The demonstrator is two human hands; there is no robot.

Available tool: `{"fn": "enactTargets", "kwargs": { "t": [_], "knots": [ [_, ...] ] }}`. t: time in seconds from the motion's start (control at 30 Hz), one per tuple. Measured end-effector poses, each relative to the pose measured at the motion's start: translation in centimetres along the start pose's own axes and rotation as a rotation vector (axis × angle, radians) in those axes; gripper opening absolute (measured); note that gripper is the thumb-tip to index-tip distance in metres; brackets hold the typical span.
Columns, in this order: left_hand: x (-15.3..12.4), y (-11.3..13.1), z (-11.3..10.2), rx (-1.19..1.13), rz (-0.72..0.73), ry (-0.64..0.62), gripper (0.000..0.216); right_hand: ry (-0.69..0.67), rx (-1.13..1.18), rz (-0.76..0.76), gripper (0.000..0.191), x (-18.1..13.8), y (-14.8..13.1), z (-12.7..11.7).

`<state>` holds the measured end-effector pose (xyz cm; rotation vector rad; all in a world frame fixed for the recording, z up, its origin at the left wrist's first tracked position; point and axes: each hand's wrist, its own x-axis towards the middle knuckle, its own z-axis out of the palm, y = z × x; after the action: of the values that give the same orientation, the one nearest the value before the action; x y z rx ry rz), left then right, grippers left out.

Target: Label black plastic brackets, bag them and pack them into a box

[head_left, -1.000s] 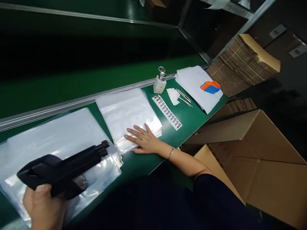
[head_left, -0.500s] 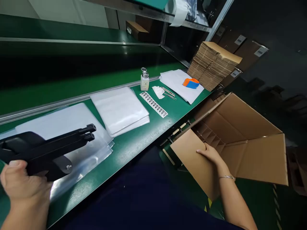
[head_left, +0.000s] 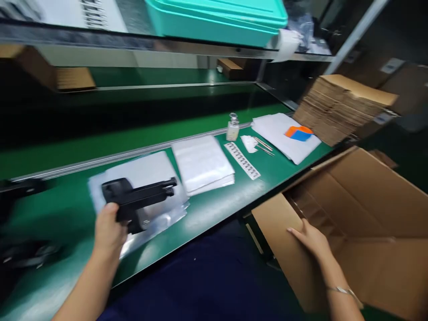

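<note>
My left hand point(head_left: 109, 229) is closed around a black plastic device point(head_left: 147, 196) with two short round-ended prongs on its right end. It is above a pile of clear plastic bags point(head_left: 160, 165) on the green workbench point(head_left: 214, 209). To the right of that pile lies another stack of white translucent bags point(head_left: 203, 165). My right hand point(head_left: 312, 240) grips the edge of a flap point(head_left: 281, 236) of a large open cardboard box point(head_left: 377, 209), thumb on its outer face and the other fingers partly hidden. Cardboard dividers show faintly inside the box.
Blurred black parts point(head_left: 26, 249) lie at the bench's left. Farther right are a label strip point(head_left: 242, 160), a pump bottle point(head_left: 233, 128), tweezers point(head_left: 265, 147), white sheets point(head_left: 284, 133) and stacked flat cardboard point(head_left: 341, 107). A turquoise bin point(head_left: 217, 26) sits on the shelf overhead.
The view has swung left, bringing the turquoise bin and the black parts into sight. My left hand still holds the black device, now farther over the bags. My right hand remains on the flap.
</note>
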<state>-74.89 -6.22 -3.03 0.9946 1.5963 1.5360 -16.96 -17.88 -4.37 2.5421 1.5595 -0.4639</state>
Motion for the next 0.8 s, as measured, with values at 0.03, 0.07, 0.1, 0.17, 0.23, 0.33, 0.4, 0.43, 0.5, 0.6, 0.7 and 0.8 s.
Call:
{"fn": "enactTargets", "kwargs": {
  "t": [0.03,0.07,0.1,0.17,0.23,0.33,0.4,0.43,0.5,0.6,0.7,0.8],
  "knots": [
    [-0.2,0.6,0.6,-0.091,-0.085,0.054,0.037,0.028,0.04,-0.06,0.057,0.4,-0.4,-0.7],
    [-0.5,1.1,1.3,-0.145,-0.134,0.056,0.04,0.114,0.088,-0.158,0.057,0.8,-1.4,-1.6],
    [-0.7,1.6,1.8,-0.173,-0.144,0.042,0.045,0.237,0.144,-0.261,0.056,1.1,-3.0,-2.6],
    [-0.9,2.4,2.7,-0.172,-0.107,-0.051,0.055,0.404,0.292,-0.408,0.051,1.2,-8.3,-4.9],
    [-1.2,3.0,3.4,-0.136,-0.02,-0.143,0.061,0.309,0.526,-0.55,0.042,0.7,-15.5,-6.8],
    [-1.5,3.8,3.9,-0.079,0.095,-0.24,0.064,-0.097,0.909,-0.781,0.047,0.3,-27.1,-7.8],
    [-1.5,4.3,3.5,-0.034,0.132,-0.292,0.067,-0.384,1.104,-0.81,0.051,0.5,-33.2,-7.4],
    [-1.4,4.5,3.0,-0.005,0.138,-0.318,0.069,-0.5,1.162,-0.79,0.051,0.7,-35.5,-7.1],
    [-1.3,4.9,1.7,0.074,0.132,-0.363,0.07,-0.663,1.216,-0.713,0.048,0.9,-38.7,-6.3],
    [-1.1,5.1,-0.2,0.193,0.095,-0.364,0.069,-0.797,1.201,-0.623,0.045,0.6,-41.1,-5.3],
    [-1.1,4.7,-1.0,0.17,0.043,-0.256,0.066,-0.584,1.101,-0.756,0.04,0.3,-41.6,-4.7],
    [-1.4,4.4,-0.9,-0.008,-0.094,-0.194,0.065,-0.139,0.963,-1.113,0.031,0.4,-41.4,-4.5]
  ]
}}
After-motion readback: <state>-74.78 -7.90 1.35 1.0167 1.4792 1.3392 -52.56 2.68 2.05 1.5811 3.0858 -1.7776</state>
